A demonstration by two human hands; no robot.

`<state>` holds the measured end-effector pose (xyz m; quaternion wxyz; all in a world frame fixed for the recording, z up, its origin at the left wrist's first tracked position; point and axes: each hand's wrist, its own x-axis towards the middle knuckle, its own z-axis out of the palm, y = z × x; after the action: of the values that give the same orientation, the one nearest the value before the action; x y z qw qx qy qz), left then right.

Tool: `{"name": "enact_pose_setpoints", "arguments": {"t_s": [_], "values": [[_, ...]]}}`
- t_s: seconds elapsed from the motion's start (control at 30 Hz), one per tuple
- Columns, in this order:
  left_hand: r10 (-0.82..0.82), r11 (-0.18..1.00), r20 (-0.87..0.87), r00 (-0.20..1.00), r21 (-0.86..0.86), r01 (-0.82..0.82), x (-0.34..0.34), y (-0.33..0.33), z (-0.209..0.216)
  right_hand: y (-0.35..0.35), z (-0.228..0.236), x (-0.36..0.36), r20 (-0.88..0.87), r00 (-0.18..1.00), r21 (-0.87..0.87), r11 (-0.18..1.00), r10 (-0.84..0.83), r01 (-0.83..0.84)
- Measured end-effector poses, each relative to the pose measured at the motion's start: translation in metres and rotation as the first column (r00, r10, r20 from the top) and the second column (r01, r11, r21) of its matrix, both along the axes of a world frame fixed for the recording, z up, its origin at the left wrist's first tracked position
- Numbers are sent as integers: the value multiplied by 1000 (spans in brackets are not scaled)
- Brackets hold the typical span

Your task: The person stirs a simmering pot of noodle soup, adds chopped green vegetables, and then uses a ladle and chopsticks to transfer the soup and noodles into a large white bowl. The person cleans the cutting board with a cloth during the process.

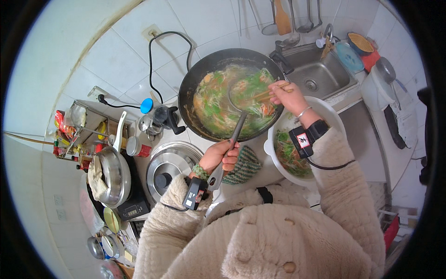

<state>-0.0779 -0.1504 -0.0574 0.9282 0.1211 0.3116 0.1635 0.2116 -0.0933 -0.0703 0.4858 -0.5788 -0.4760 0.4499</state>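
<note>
At the middle of the counter, in the head view, a black wok (204, 76) sits full of noodle soup (223, 100) with greens, carrot pieces and pale strands in broth. The left hand (222, 156) is closed around the long handle of a metal ladle (237, 100), whose bowl dips into the soup near the wok's centre. The right hand (288, 95) grips a pair of wooden chopsticks (265, 95), their tips pushing food toward the ladle. Just to the right, nearer the person, a white bowl (331, 115) already holds some noodles and greens, partly hidden by the right sleeve. Judging by this, serving is under way: a portion is across, but most of the soup remains in the wok. A steel pot lid (169, 165) lies left of the left hand, and a sink (316, 74) lies far right.
</note>
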Motion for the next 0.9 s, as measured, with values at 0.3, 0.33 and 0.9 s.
{"name": "enact_pose_setpoints", "arguments": {"t_s": [0.3,0.33,0.9], "values": [[83,981,-83,993,180,-67,-43,-14,17,-38,50,20,-140,990,167,985,-23,47],[95,975,-120,988,214,-68,-49,-15,23,-41,51,22,-129,991,149,988,-30,50],[391,719,-802,451,572,394,-87,-2,87,-2,16,25,160,983,-103,989,-93,111]]}}
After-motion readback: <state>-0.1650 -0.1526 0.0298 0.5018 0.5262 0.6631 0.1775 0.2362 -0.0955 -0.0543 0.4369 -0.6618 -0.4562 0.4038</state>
